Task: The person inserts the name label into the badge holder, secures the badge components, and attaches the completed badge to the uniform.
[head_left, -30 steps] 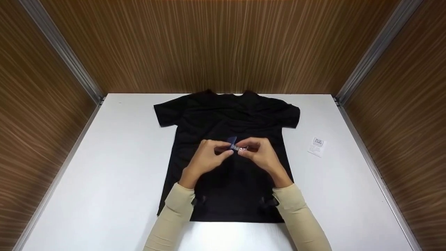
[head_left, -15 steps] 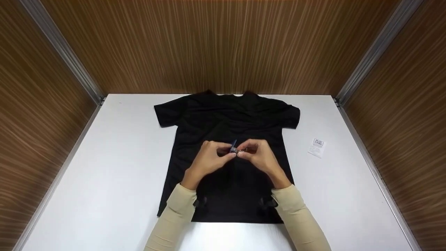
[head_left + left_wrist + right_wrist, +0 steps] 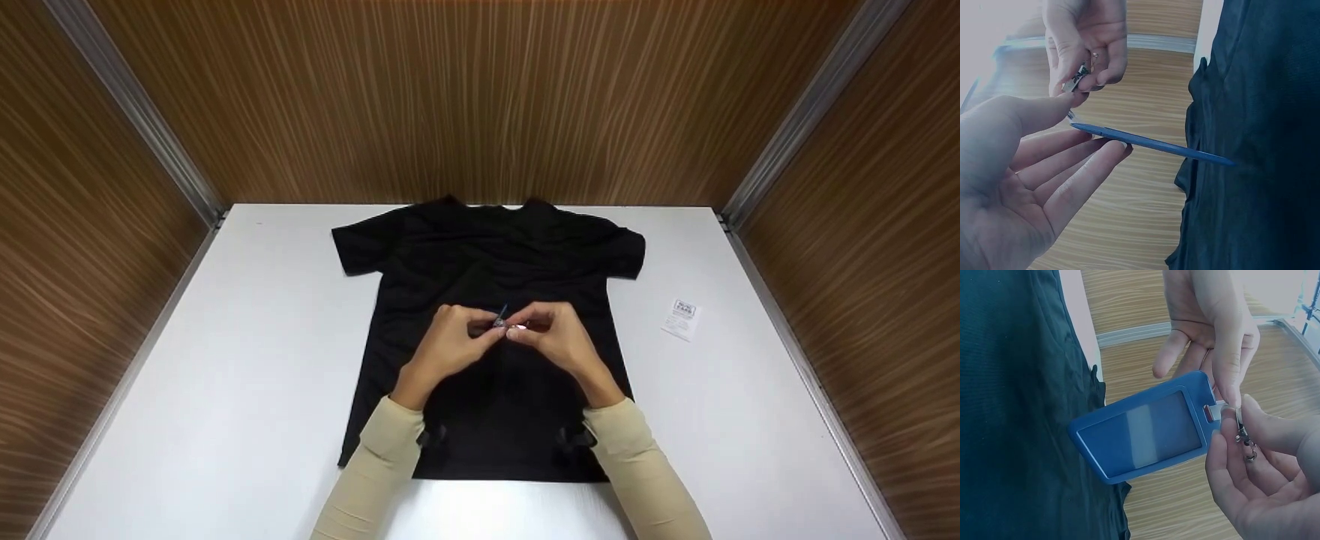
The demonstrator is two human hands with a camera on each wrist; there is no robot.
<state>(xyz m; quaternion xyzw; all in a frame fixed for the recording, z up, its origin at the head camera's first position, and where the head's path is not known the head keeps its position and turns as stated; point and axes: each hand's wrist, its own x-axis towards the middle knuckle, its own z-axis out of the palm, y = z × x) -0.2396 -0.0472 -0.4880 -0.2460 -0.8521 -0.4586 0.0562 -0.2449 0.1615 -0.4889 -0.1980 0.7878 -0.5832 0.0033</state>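
A blue badge holder (image 3: pixel 1140 430) with a clear window hangs from a short clear strap (image 3: pixel 1216 410) at its slotted end. Its edge shows as a thin blue bar in the left wrist view. My left hand (image 3: pixel 450 341) pinches the strap beside the slot, thumb on one side and fingertips on the other. Between the thumb and fingers of my right hand (image 3: pixel 559 337) is a small metal clip (image 3: pixel 1243 436), joined to the strap. Both hands' fingertips meet over the middle of a black T-shirt (image 3: pixel 495 255) spread flat beneath them.
The T-shirt lies on a white table (image 3: pixel 255 360), neck toward the back wall. To its right is a small white printed card (image 3: pixel 681 320). Wood-grain panels (image 3: pixel 480 97) enclose the table at the back and both sides.
The badge holder has turned from showing part of its face to nearly edge-on in the head view. My hands have drawn slightly closer together and a little toward me.
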